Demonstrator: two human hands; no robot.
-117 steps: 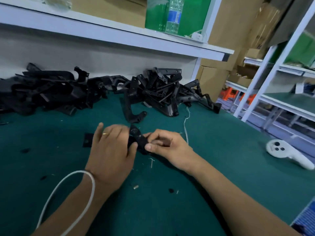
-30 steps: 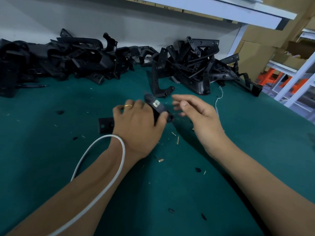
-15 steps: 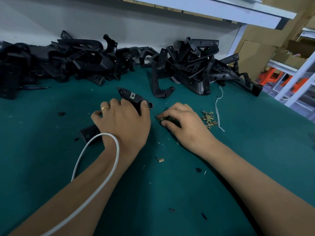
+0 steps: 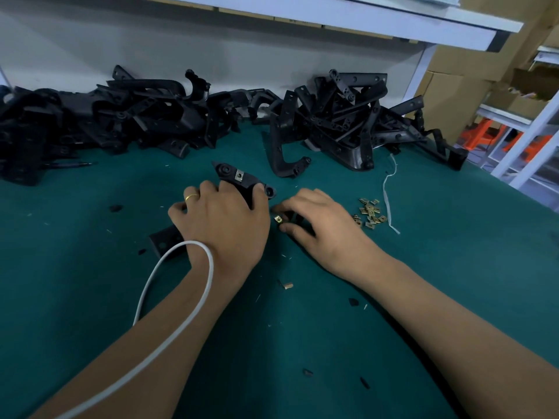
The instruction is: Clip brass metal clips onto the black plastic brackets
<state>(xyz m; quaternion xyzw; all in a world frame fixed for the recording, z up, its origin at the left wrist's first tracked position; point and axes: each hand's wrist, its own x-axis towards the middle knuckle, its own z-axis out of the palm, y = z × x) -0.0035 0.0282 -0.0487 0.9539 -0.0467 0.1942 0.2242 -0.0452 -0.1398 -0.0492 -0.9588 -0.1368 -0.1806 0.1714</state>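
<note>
The left hand (image 4: 222, 219) gripped a black bracket (image 4: 242, 179), its fingers curled over the part and pressing it toward the green table (image 4: 302, 328). One brass clip (image 4: 239, 175) already sat on the bracket's upper face, just beyond the left fingertips. A ring (image 4: 192, 197) showed on one left finger, and a white cable (image 4: 169, 297) looped over that wrist and ran down along the forearm.

Just right of the bracket, the right hand (image 4: 320, 225) pinched a second clip (image 4: 278, 219) between thumb and fingers, close to the bracket's near end but apart from it (whether the clip touched the table could not be told). Right of that hand lay a small heap of loose clips (image 4: 370, 213), and beside the heap a thin white string (image 4: 388, 201) trailed across the table.

Left of the left wrist, partly hidden by it, a flat black piece (image 4: 165, 241) rested on the table. Behind the bracket, along the wall, lay two piles of brackets: a long one (image 4: 106, 119) to the left and a taller tangle (image 4: 348, 116) to the right. One curved bracket (image 4: 287, 158) leaned out from the right pile toward the held bracket. A white shelf (image 4: 363, 19) ran above the piles. Small chips and dark scraps dotted the table near the forearms.
</note>
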